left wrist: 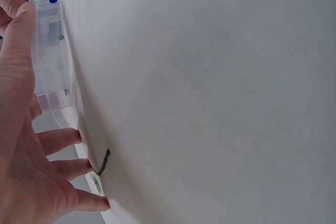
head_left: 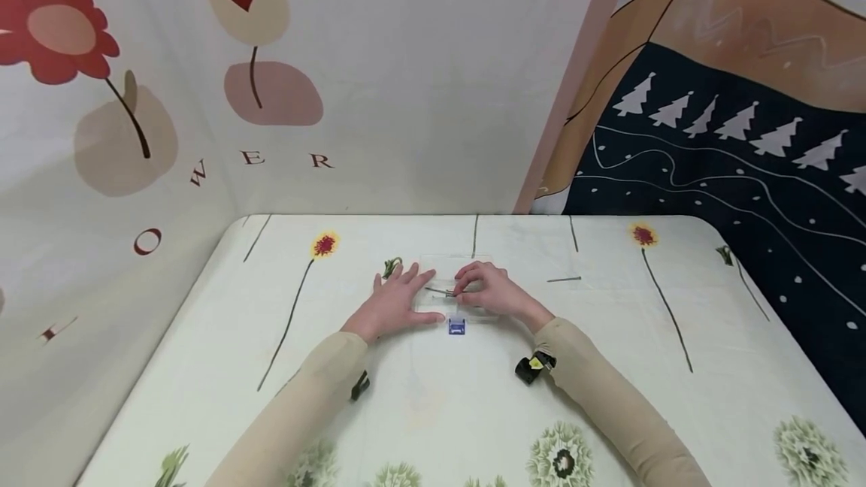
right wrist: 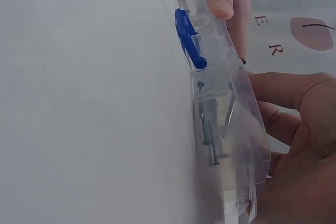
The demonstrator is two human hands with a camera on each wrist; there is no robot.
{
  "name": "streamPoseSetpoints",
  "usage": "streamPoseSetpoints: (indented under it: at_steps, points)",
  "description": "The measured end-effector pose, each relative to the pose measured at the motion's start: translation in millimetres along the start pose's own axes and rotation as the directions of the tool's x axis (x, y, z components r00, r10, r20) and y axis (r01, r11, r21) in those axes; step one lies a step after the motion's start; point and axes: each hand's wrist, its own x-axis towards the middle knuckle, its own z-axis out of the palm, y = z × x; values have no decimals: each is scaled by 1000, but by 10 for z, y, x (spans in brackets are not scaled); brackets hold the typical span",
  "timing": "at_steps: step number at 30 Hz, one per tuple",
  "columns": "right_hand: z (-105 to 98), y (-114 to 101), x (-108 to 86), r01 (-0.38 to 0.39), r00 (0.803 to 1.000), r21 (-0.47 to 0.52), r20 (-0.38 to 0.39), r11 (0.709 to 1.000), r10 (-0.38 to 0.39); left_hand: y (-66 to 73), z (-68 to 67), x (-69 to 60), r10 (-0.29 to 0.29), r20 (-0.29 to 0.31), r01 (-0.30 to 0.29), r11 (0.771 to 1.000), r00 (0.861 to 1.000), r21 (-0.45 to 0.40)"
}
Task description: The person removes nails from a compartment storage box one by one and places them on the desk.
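Note:
A clear plastic box [head_left: 440, 265] with inner compartments and a blue latch [head_left: 456, 327] lies on the table; the latch also shows in the right wrist view [right wrist: 190, 40]. My left hand [head_left: 394, 305] is spread at the box's left side, its thumb [left wrist: 20, 40] along the near edge and its fingers straight. Over the box, my right hand [head_left: 497, 293] pinches a thin dark nail [head_left: 438, 291] between thumb and fingers. Through the clear wall several nails [right wrist: 209, 129] show inside the box. The right fingertips are partly hidden behind the box in the right wrist view.
Another nail [head_left: 564, 279] lies on the table to the right of the box. The white tablecloth [head_left: 433, 412] has printed flowers and stems. A printed curtain [head_left: 419, 96] hangs behind the table, with a dark patterned cloth [head_left: 676, 179] at the right.

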Motion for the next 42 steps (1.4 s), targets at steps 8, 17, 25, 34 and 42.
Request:
streamPoseSetpoints:
  at_steps: [8,17,25,34,42]
  points:
    - [7,-17,2,-8,999,28,-34,1000,9,-2,3,7,-1,-9,1,1000,1000,6]
    - [-1,-3,-30,39,995,149,-95,988,-25,1,4,-4,0,0,0,1000,1000,5]
    - [-55,-70,-74,60,995,165,-93,985,-45,1,-5,6,-5,6,5,1000,1000,12]
    - [-146,31,-124,36,990,132,-139,991,-17,-6,13,8,5,-1,-5,1000,1000,16]
    - [-280,161,-249,30,984,119,-178,992,-9,1,19,-9,8,-13,-8,1000,1000,12]
